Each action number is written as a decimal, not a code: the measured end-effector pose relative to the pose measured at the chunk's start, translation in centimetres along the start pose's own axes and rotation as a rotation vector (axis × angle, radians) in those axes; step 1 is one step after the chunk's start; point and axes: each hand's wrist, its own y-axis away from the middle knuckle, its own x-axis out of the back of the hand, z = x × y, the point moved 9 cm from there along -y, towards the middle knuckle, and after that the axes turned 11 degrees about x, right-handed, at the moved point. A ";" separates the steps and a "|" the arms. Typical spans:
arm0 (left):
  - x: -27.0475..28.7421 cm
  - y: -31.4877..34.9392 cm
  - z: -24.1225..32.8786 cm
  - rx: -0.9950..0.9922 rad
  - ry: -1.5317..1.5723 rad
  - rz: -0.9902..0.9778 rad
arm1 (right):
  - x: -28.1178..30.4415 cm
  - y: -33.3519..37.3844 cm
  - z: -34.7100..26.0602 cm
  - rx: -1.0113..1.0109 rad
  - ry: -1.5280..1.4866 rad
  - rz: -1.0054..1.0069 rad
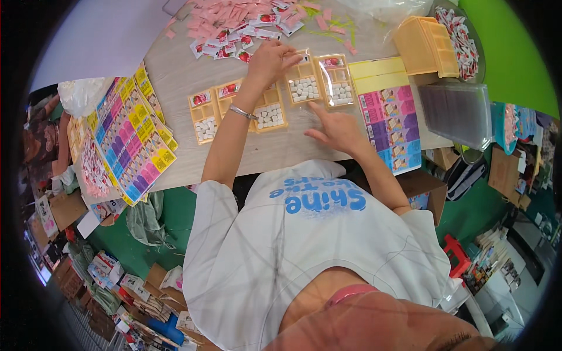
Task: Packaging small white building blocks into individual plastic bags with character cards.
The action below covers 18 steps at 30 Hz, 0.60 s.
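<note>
Several pale yellow compartment trays stand in a row on the table, holding small white pieces; strawberry-printed sachets lie in the top compartments of some. My left hand [270, 63], with a bracelet at the wrist, reaches over the row. Its bent fingertips come together at the top end of one tray [297, 103]; what is between them is hidden. My right hand [342, 130] has its index finger stretched to that tray's near edge, thumb apart, holding nothing. Right beside it is another filled tray [341, 104]. My left forearm partly covers the trays [202, 109] to the left.
Pink and strawberry-printed sachets [225, 26] are heaped at the far side. Colourful printed sheets lie left [132, 137] and right [389, 123]. Stacked yellow trays [418, 44], a bowl of sachets [459, 38] and clear plastic covers [456, 114] stand at right.
</note>
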 end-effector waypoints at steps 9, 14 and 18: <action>-1.2 2.4 3.3 -0.121 -0.438 0.149 | 2.8 2.1 -0.9 -0.029 -0.518 0.238; -4.3 5.4 3.5 -0.094 -0.508 0.057 | 3.9 2.3 1.7 0.086 -1.151 0.503; 4.1 8.8 4.7 -0.141 -0.365 0.324 | 3.5 -0.4 0.6 -0.164 -1.395 0.526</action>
